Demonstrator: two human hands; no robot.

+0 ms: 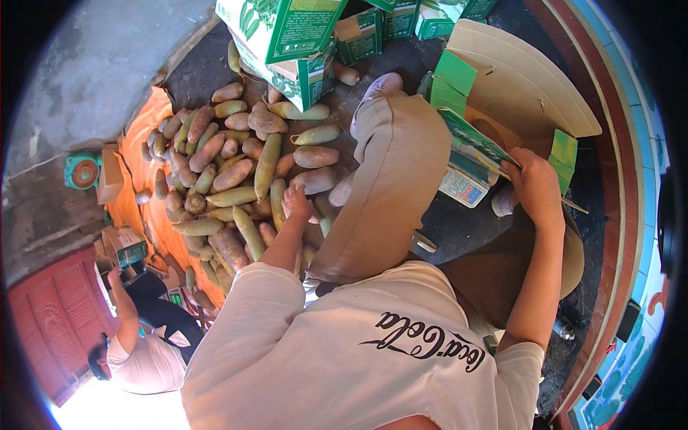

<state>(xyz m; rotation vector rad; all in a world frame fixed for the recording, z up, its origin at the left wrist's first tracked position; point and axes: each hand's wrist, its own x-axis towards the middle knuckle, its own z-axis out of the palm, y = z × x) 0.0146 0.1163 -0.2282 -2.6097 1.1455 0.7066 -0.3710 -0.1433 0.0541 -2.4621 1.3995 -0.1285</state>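
Observation:
Dirt-covered long root vegetables, green and reddish-brown, that look like radishes lie in a pile (233, 175) on the floor at my left. My left hand (297, 203) reaches down into the pile's right side, fingers stretched and a little apart, beside the end of a reddish radish (315, 180). At my right, my right hand (535, 183) is closed on the upright flap of an opened green carton (476, 140). Inside the carton a radish (489, 133) shows in part. Under its near edge is a scale with a keypad (464, 186).
Green and white cartons (301, 36) are stacked beyond the pile. An orange sheet (143, 140) lies under its left side. A teal round device (82, 170) stands farther left. Another person (147, 355) works by a carton at the lower left. A tiled wall edge (641, 179) curves along the right.

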